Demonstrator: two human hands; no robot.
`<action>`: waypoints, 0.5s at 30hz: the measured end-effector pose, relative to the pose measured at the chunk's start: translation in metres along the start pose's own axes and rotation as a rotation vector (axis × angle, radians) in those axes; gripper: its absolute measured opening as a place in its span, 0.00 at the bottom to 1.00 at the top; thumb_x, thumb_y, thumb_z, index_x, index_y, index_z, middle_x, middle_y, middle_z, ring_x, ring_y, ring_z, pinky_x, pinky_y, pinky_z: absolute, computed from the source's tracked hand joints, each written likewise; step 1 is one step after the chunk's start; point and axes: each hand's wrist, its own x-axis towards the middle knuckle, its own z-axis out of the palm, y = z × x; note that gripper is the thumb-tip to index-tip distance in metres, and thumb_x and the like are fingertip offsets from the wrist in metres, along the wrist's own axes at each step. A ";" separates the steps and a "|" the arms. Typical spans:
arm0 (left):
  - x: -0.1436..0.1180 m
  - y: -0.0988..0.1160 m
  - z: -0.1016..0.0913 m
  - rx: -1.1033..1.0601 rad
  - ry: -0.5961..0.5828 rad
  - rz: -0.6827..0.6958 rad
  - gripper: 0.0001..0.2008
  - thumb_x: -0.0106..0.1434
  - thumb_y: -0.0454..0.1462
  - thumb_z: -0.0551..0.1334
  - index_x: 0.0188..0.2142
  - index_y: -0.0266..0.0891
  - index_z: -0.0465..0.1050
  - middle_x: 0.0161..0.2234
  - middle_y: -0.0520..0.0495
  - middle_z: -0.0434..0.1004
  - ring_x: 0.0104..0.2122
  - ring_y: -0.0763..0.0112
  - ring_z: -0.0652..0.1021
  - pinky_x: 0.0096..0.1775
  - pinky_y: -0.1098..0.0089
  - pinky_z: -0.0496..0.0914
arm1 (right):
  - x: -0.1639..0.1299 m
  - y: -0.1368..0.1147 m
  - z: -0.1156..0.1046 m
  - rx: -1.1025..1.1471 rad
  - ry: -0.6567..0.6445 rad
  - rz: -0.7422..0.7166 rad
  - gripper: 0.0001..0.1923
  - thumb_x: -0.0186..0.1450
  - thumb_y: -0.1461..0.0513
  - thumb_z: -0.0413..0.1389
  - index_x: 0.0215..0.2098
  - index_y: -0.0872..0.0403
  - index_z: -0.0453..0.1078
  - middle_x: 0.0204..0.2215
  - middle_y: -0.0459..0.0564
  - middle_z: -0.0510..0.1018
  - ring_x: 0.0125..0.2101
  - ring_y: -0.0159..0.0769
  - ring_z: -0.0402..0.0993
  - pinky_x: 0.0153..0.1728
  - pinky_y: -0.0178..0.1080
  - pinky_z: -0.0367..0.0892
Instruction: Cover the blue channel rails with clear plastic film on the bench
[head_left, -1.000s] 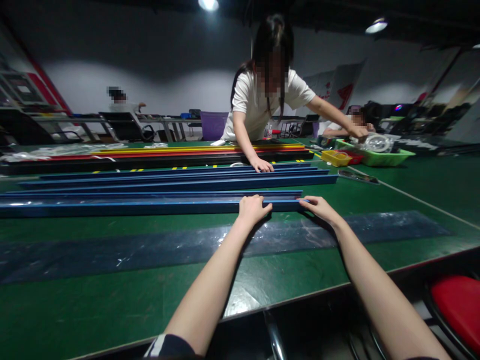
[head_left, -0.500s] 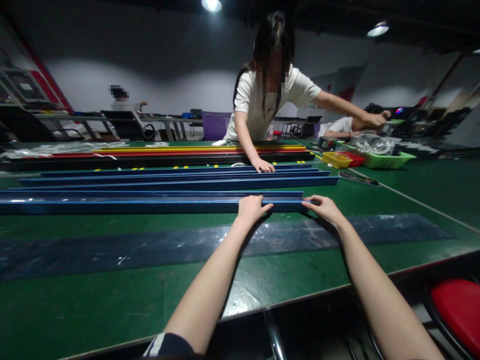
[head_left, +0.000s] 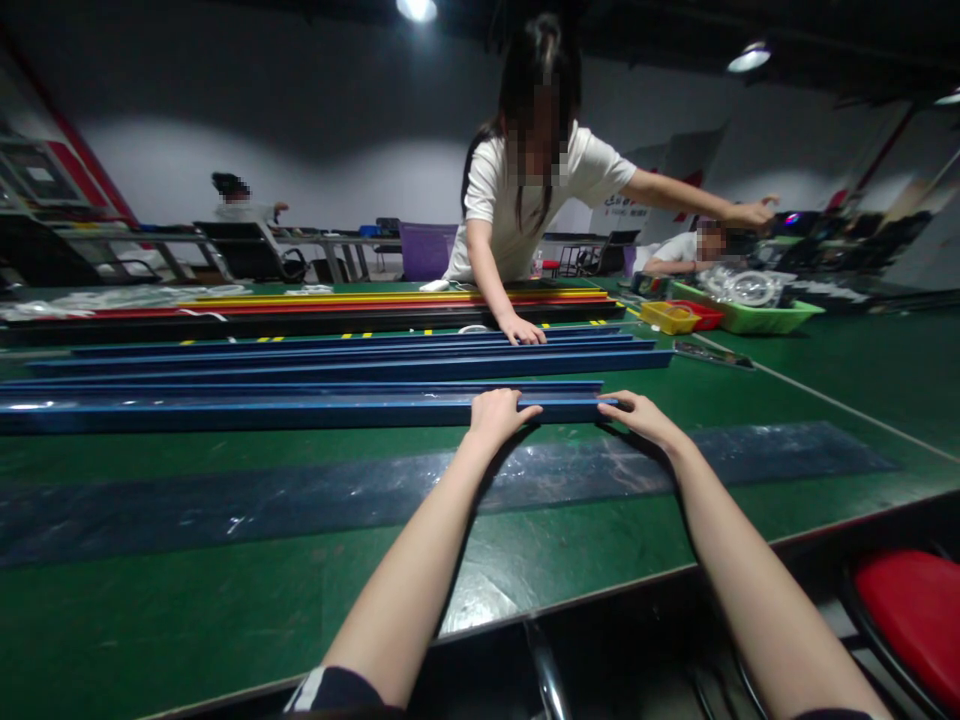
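A long blue channel-shaped profile [head_left: 225, 417] lies across the green table, with a greyish, shiny strip along its inside. My left hand [head_left: 497, 418] is closed over its near wall, thumb on the outside and fingers hidden within the channel. At the profile's right end, my right hand [head_left: 639, 416] pinches the tip between thumb and fingers. Nearer to me, a long clear plastic film [head_left: 300, 497] stretches flat under my forearms. Just beyond, more blue profiles [head_left: 420, 362] lie side by side, and a co-worker's hand [head_left: 523, 330] rests on them.
Red, yellow and black bars [head_left: 375, 306] lie farther back. At the right stand a green basket [head_left: 772, 318] holding clear coiled material, a yellow tray [head_left: 669, 318] and a red tray [head_left: 705, 316]. A red stool [head_left: 911, 610] is beside the table's front edge [head_left: 637, 585].
My hands keep the same hold on the profile. Across the table, the co-worker's outstretched hand has risen slightly. The whole view has shifted a little.
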 end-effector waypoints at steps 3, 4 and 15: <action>0.000 0.000 0.000 -0.005 -0.003 -0.003 0.27 0.58 0.57 0.51 0.44 0.44 0.73 0.39 0.44 0.77 0.40 0.60 0.75 0.38 0.68 0.64 | 0.000 -0.001 0.002 -0.003 0.015 0.000 0.24 0.51 0.48 0.58 0.40 0.54 0.72 0.42 0.54 0.75 0.44 0.43 0.69 0.49 0.44 0.61; 0.000 0.000 0.001 -0.007 -0.004 0.000 0.26 0.58 0.57 0.51 0.44 0.44 0.73 0.39 0.44 0.77 0.39 0.60 0.75 0.38 0.68 0.64 | 0.000 -0.001 0.002 0.000 0.018 -0.001 0.24 0.51 0.48 0.58 0.40 0.54 0.72 0.42 0.54 0.75 0.44 0.42 0.69 0.48 0.44 0.61; 0.000 -0.001 0.006 0.003 0.050 0.037 0.26 0.59 0.57 0.50 0.43 0.44 0.73 0.38 0.45 0.77 0.39 0.61 0.75 0.37 0.69 0.64 | -0.001 -0.003 0.002 -0.012 0.042 -0.049 0.22 0.51 0.49 0.58 0.39 0.54 0.72 0.42 0.53 0.74 0.44 0.41 0.69 0.48 0.43 0.61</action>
